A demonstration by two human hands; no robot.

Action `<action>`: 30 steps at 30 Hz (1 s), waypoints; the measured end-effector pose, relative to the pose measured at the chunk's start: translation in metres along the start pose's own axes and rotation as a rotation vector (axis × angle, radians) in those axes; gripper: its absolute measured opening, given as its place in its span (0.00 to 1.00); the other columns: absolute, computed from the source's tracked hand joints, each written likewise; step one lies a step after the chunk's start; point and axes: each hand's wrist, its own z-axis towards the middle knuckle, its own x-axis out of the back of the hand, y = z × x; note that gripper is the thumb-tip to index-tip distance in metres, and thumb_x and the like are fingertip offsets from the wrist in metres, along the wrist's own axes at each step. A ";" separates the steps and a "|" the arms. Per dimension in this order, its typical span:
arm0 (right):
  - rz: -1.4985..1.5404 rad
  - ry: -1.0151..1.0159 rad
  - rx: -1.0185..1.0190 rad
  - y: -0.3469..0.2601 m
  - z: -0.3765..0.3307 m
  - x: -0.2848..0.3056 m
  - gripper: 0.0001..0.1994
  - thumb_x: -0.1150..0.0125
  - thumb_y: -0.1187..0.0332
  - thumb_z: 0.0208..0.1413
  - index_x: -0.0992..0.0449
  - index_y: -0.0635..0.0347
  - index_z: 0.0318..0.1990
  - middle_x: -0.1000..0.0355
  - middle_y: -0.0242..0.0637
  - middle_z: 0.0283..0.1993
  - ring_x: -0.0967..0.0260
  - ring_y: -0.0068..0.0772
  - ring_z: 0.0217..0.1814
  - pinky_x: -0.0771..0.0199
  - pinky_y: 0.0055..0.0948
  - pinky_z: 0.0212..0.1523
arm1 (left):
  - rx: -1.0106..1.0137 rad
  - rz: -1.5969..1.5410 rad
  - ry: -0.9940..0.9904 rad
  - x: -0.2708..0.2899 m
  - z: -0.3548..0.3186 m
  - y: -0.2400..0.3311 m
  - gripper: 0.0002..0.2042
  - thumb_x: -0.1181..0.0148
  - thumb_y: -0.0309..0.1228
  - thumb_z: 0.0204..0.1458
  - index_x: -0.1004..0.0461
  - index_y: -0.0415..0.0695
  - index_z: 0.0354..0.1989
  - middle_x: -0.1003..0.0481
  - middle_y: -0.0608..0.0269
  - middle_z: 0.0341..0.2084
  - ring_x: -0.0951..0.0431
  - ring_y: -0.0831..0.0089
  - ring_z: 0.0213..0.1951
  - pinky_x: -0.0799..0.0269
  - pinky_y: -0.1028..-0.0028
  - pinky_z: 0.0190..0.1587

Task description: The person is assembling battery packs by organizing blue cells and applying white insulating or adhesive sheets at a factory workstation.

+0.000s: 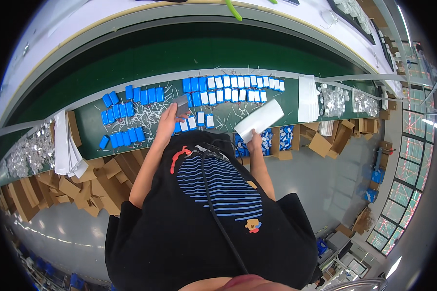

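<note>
My left hand [167, 120] grips a small, flat grey piece [182, 104] between thumb and fingers, over the near side of the bench. In my right hand [254, 139] is a white sheet [262, 119], pinched at its near edge and tilted above the bench. Blue rectangular battery packs [152, 95] lie in rows at the left, without visible white labels. Further right, two rows of packs [227, 95] mostly carry white labels. A few more labelled packs [200, 119] sit close to my body, between my hands; my left hand partly hides this group.
Thin white strips [148, 115] litter the green bench [90, 136]. White sheets [308, 99] and clear plastic pieces [332, 102] lie at the right; similar sheets [67, 145] and pieces [29, 153] are at the left. Cardboard boxes [109, 186] crowd below, some holding blue packs [286, 137].
</note>
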 end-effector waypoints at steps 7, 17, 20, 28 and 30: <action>-0.111 -0.114 -0.130 -0.007 0.022 -0.025 0.24 0.48 0.56 0.64 0.34 0.68 0.59 0.26 0.49 0.50 0.25 0.43 0.40 0.22 0.36 0.40 | 0.007 0.087 0.018 -0.007 -0.010 0.005 0.19 0.56 0.39 0.69 0.27 0.35 0.50 0.22 0.57 0.38 0.25 0.73 0.37 0.29 0.76 0.40; -0.361 -0.057 -0.144 -0.005 -0.013 -0.003 0.36 0.47 0.34 0.57 0.29 0.64 0.51 0.26 0.40 0.36 0.35 0.30 0.26 0.31 0.28 0.29 | -0.011 0.311 -0.007 0.001 -0.004 -0.013 0.14 0.50 0.33 0.65 0.26 0.35 0.48 0.24 0.63 0.37 0.28 0.77 0.36 0.29 0.78 0.40; -0.222 0.143 -0.074 -0.001 -0.012 0.006 0.35 0.46 0.34 0.57 0.27 0.63 0.49 0.27 0.38 0.33 0.35 0.30 0.26 0.31 0.28 0.29 | 0.005 0.329 -0.050 -0.005 0.000 -0.016 0.13 0.50 0.33 0.65 0.26 0.35 0.47 0.25 0.64 0.37 0.29 0.77 0.36 0.30 0.78 0.40; 0.058 -0.070 -0.202 -0.004 0.013 0.033 0.28 0.43 0.45 0.60 0.33 0.62 0.53 0.30 0.37 0.37 0.37 0.27 0.26 0.33 0.23 0.25 | -0.077 0.525 -0.099 -0.006 0.003 -0.022 0.11 0.50 0.35 0.63 0.27 0.40 0.38 0.27 0.67 0.27 0.32 0.75 0.28 0.36 0.74 0.33; 0.041 -0.043 -0.266 -0.013 0.010 0.040 0.30 0.41 0.48 0.59 0.40 0.62 0.57 0.30 0.37 0.37 0.35 0.28 0.28 0.32 0.25 0.28 | -0.098 0.498 -0.047 -0.012 -0.002 -0.016 0.10 0.50 0.35 0.62 0.27 0.41 0.37 0.27 0.66 0.25 0.33 0.74 0.26 0.36 0.73 0.32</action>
